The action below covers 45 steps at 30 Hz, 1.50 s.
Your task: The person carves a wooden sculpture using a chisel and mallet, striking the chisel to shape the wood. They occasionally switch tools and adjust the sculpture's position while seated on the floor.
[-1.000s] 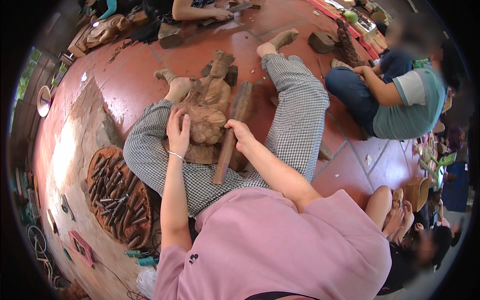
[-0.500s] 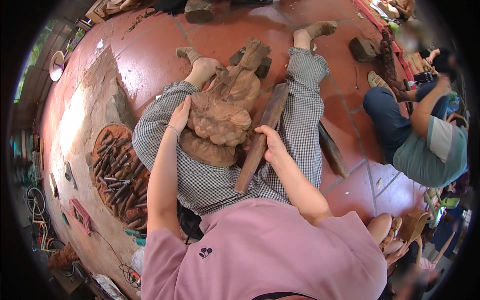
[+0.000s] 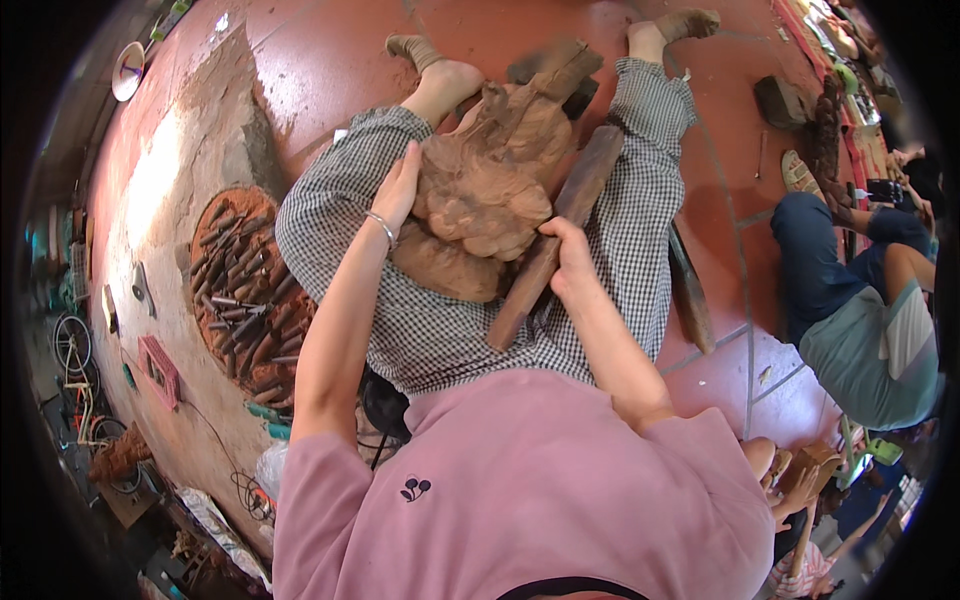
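A carved brown wooden figure [image 3: 485, 205] lies tilted between my legs, its rounded base toward my lap and its narrow end over a dark block [image 3: 530, 65]. My left hand [image 3: 400, 182] rests along the figure's left side with its fingers stretched out. On the right, my right hand [image 3: 570, 258] is wrapped around a long, squared wooden bar [image 3: 585, 180], thumb on top, close to the carving. The bar slants along my right thigh, and the fingers beneath it are mostly hidden.
A round tray [image 3: 200, 228] of several carving tools is on the floor at left, near a pink crate [image 3: 160, 372]. Another dark bar [image 3: 690, 290] lies outside my right leg. A wooden block [image 3: 783, 102] stands farther right, and a seated person [image 3: 860, 330] is beside me.
My view has shifted, so the figure and both hands appear higher and farther right. The figure leans slightly more to the right. Both hands keep their places on the figure and bar.
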{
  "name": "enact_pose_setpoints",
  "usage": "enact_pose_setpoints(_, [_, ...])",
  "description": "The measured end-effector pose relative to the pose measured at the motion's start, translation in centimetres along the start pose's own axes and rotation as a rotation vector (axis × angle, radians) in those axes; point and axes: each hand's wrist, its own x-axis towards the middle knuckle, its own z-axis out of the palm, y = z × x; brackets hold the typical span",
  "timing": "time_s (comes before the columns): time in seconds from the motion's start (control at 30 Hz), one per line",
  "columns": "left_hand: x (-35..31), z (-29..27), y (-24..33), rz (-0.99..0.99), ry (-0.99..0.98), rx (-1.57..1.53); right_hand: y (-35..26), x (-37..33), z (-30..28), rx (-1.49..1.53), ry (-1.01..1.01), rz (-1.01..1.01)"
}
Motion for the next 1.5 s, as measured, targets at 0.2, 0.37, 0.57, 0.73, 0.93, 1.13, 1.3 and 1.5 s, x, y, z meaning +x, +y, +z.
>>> enact_pose_setpoints(0.2, [-2.9,2.2,-1.3,-0.005,0.033,0.158,-2.6,0.0,-1.7,0.024,0.063,-0.003])
enact_pose_setpoints(0.37, [-7.7,4.7,0.0,0.069,0.075,0.159,-5.2,1.6,-4.8,-0.050,-0.063,-0.031])
enact_pose_setpoints(0.57, [-8.6,4.9,0.2,0.130,-0.040,0.094,-6.7,-2.2,-2.8,-0.257,0.088,-0.220])
enact_pose_setpoints(0.73, [-8.4,5.7,-1.1,0.220,-0.104,0.073,-6.9,-5.4,-3.4,-0.234,0.024,-0.336])
enact_pose_setpoints(0.93, [-8.4,3.6,-0.2,0.155,-0.356,-0.282,-8.9,-6.0,-8.4,-0.014,0.013,-0.293])
enact_pose_setpoints(1.13, [-8.8,3.1,-1.2,0.300,-0.270,-0.128,-9.5,-4.9,-12.4,0.143,-0.032,-0.235])
enact_pose_setpoints(1.3, [-7.5,2.4,-0.9,0.322,-0.123,-0.005,-9.5,-3.9,-11.6,0.090,-0.008,-0.229])
enact_pose_setpoints(1.5, [-5.5,1.3,-1.0,0.294,-0.076,0.110,-10.0,-3.1,-11.2,0.091,0.049,-0.248])
